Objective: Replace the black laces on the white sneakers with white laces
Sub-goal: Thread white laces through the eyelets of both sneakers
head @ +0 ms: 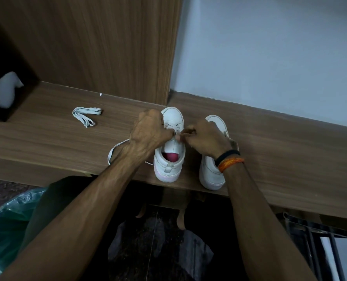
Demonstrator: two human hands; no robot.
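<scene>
Two white sneakers stand side by side on a wooden shelf [47, 142], toes pointing away from me. The left sneaker [169, 159] has a pink insole and a white lace [115, 151] threaded through its eyelets, with a loose loop trailing off to the left. My left hand [148, 132] and my right hand [205, 140] are both pinched on this lace above the tongue. The right sneaker [211, 173] is partly covered by my right wrist, so its eyelets are hidden. A folded bundle of white lace [86, 116] lies on the shelf to the left. No black laces are visible.
A wooden panel [97, 47] rises behind the shelf, with a pale wall [269, 57] to its right. A dark box with a white object [5, 90] sits at far left. Below the shelf are a green plastic bag [8, 216] and a dark metal rack [320, 240].
</scene>
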